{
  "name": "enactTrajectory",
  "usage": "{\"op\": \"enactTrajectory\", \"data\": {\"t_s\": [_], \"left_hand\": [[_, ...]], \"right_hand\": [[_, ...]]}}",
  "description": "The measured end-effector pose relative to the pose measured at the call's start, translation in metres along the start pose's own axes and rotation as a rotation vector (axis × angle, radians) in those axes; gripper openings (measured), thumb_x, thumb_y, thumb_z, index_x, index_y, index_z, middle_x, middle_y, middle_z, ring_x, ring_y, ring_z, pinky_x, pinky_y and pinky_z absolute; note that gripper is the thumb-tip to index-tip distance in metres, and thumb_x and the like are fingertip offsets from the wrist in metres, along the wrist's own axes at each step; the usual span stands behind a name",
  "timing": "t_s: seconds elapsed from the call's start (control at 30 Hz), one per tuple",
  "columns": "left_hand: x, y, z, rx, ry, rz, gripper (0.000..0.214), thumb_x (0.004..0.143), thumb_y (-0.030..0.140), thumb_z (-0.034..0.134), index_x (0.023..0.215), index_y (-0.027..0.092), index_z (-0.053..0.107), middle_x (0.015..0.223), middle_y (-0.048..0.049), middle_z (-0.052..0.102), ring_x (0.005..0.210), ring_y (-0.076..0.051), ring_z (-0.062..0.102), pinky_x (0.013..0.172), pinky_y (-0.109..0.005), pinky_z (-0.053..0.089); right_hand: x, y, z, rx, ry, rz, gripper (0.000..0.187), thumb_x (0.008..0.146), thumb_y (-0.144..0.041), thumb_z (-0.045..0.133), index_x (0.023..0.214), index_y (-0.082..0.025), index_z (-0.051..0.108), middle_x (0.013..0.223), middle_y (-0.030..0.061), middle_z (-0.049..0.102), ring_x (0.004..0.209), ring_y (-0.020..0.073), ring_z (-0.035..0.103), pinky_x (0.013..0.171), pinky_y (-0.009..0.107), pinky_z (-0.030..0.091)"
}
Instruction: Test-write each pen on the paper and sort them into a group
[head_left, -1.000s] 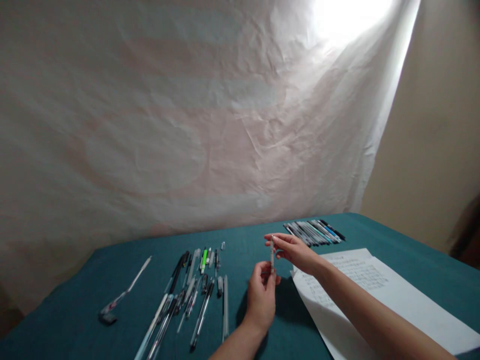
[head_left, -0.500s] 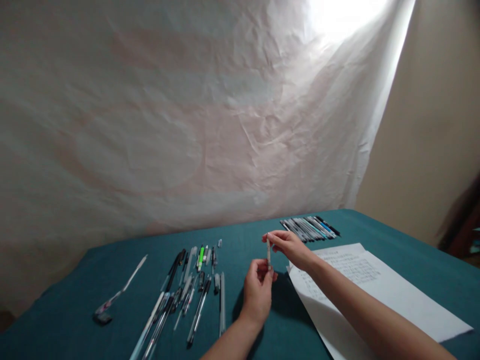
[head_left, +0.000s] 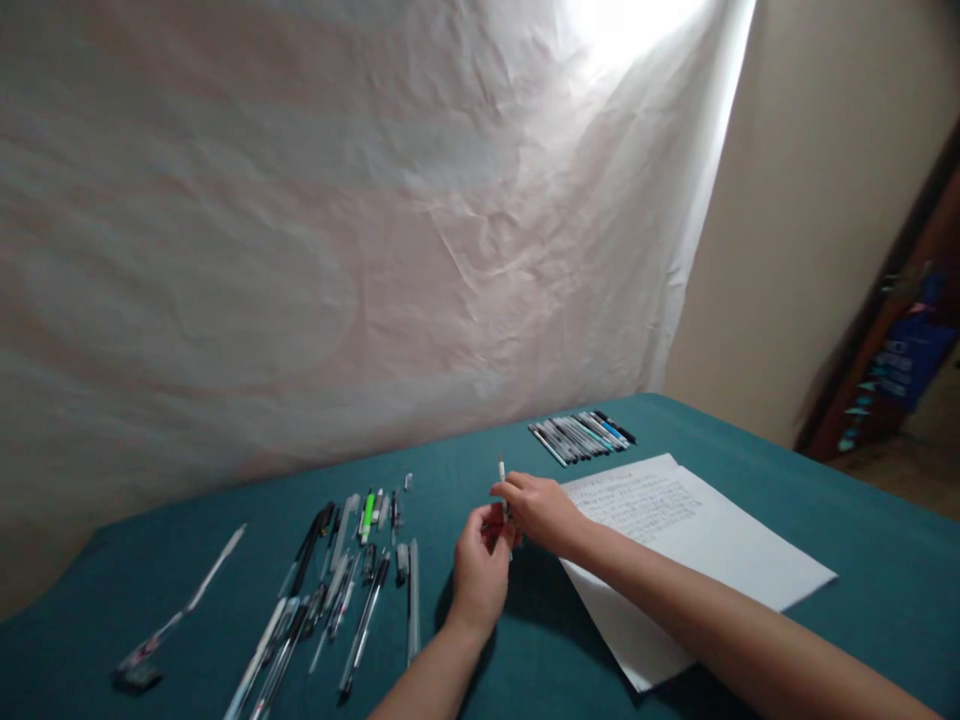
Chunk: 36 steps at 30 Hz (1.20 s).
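Observation:
A slim whitish pen (head_left: 502, 474) stands nearly upright between my hands, its narrow pointed end sticking out on top. My left hand (head_left: 482, 572) is closed around its lower part. Just above, my right hand (head_left: 541, 512) pinches the shaft, its fingers close to those of the left. Fingers hide most of the lower shaft. To the left lie loose pens and pen parts, among them a bright green pen (head_left: 367, 516) and a clear-barrelled pen (head_left: 364, 625). Handwritten sheets of paper (head_left: 720, 540) lie under and beyond my right forearm.
A neat row of pens (head_left: 581, 438) lies near the back edge of the green-covered table (head_left: 757, 490). At far left is a thin whitish strip with a dark end (head_left: 184, 610). A pale cloth sheet (head_left: 450, 250) hangs behind the table.
The view has turned to the right, so everything sits further left. My right hand has slid down from the pen's top end, close to my left hand, leaving the pointed end uncovered.

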<state>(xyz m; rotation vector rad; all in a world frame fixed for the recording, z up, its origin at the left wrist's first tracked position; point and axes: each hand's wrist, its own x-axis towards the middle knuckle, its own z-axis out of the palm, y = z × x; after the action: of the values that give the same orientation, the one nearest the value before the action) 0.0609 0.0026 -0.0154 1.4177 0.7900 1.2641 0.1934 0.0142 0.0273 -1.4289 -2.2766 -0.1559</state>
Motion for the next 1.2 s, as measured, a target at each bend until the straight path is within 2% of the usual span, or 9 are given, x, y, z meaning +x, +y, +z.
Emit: {"op": "enactTrajectory", "data": {"t_s": [0.13,0.23,0.33,0.53,0.63,0.73,0.87,0.97,1.2], "left_hand": [[-0.010,0.014,0.008,0.168,-0.152,0.084,0.029,0.084,0.028,0.047,0.110,0.017,0.053,0.107,-0.0089,0.058,0.100,-0.019,0.054,0.088,-0.032,0.041],[-0.019,0.027,0.013,0.344,-0.314,0.173,0.028,0.086,0.026,0.044,0.110,0.020,0.055,0.107,-0.0077,0.057,0.100,-0.019,0.052,0.089,-0.032,0.040],[-0.024,0.035,0.016,0.471,-0.452,0.255,0.026,0.085,0.023,0.044,0.107,0.020,0.058,0.107,-0.0078,0.057,0.101,-0.018,0.051,0.091,-0.032,0.039],[-0.028,0.033,0.015,0.632,-0.598,0.288,0.025,0.083,0.021,0.045,0.103,0.020,0.060,0.112,-0.0086,0.054,0.102,-0.019,0.051,0.090,-0.031,0.039],[-0.029,0.033,0.015,0.682,-0.644,0.292,0.024,0.082,0.021,0.046,0.102,0.021,0.060,0.114,-0.0080,0.053,0.103,-0.019,0.050,0.091,-0.032,0.038],[-0.029,0.033,0.015,0.719,-0.665,0.297,0.023,0.082,0.021,0.046,0.101,0.022,0.059,0.114,-0.0073,0.053,0.103,-0.019,0.050,0.091,-0.032,0.038],[-0.029,0.032,0.015,0.745,-0.668,0.305,0.022,0.082,0.022,0.046,0.099,0.022,0.059,0.112,-0.0071,0.053,0.101,-0.019,0.050,0.089,-0.031,0.039],[-0.029,0.031,0.015,0.744,-0.670,0.309,0.021,0.082,0.022,0.046,0.099,0.021,0.059,0.110,-0.0073,0.053,0.100,-0.019,0.051,0.088,-0.030,0.039],[-0.029,0.033,0.016,0.737,-0.668,0.300,0.021,0.082,0.022,0.046,0.098,0.021,0.060,0.109,-0.0076,0.054,0.099,-0.019,0.051,0.088,-0.031,0.039]], "right_hand": [[-0.020,0.018,-0.008,0.039,0.078,0.091,0.029,0.080,-0.012,0.044,0.105,-0.022,0.055,0.089,0.0060,0.061,0.082,0.0159,0.057,0.070,0.023,0.042],[-0.040,0.041,-0.025,0.237,0.212,0.080,0.030,0.082,-0.010,0.038,0.107,-0.019,0.053,0.092,0.0071,0.060,0.081,0.0151,0.057,0.071,0.024,0.043],[-0.063,0.071,-0.045,0.359,0.296,0.113,0.024,0.084,-0.021,0.041,0.104,-0.019,0.055,0.091,0.0076,0.061,0.080,0.0173,0.057,0.072,0.029,0.044],[-0.113,0.125,-0.061,0.535,0.247,0.509,0.041,0.080,-0.050,0.045,0.099,-0.019,0.062,0.076,0.0056,0.065,0.057,0.0157,0.057,0.050,0.027,0.045],[-0.136,0.137,-0.060,0.579,0.150,0.578,0.046,0.077,-0.055,0.046,0.097,-0.017,0.063,0.074,0.0060,0.065,0.057,0.0166,0.058,0.047,0.026,0.045],[-0.154,0.151,-0.059,0.517,0.163,0.608,0.043,0.080,-0.052,0.042,0.099,-0.018,0.061,0.078,0.0067,0.066,0.065,0.0187,0.061,0.058,0.029,0.048],[-0.171,0.186,-0.051,0.189,0.255,0.623,0.035,0.082,-0.044,0.040,0.098,-0.018,0.059,0.095,0.0101,0.064,0.087,0.0238,0.059,0.078,0.035,0.044],[-0.179,0.213,-0.038,0.012,0.255,0.692,0.035,0.078,-0.039,0.046,0.100,-0.015,0.057,0.092,0.0131,0.063,0.085,0.0250,0.059,0.077,0.036,0.044],[-0.177,0.237,-0.017,-0.009,0.288,0.841,0.038,0.068,-0.032,0.058,0.101,-0.015,0.051,0.100,0.0144,0.059,0.089,0.0252,0.058,0.074,0.035,0.045]]}}
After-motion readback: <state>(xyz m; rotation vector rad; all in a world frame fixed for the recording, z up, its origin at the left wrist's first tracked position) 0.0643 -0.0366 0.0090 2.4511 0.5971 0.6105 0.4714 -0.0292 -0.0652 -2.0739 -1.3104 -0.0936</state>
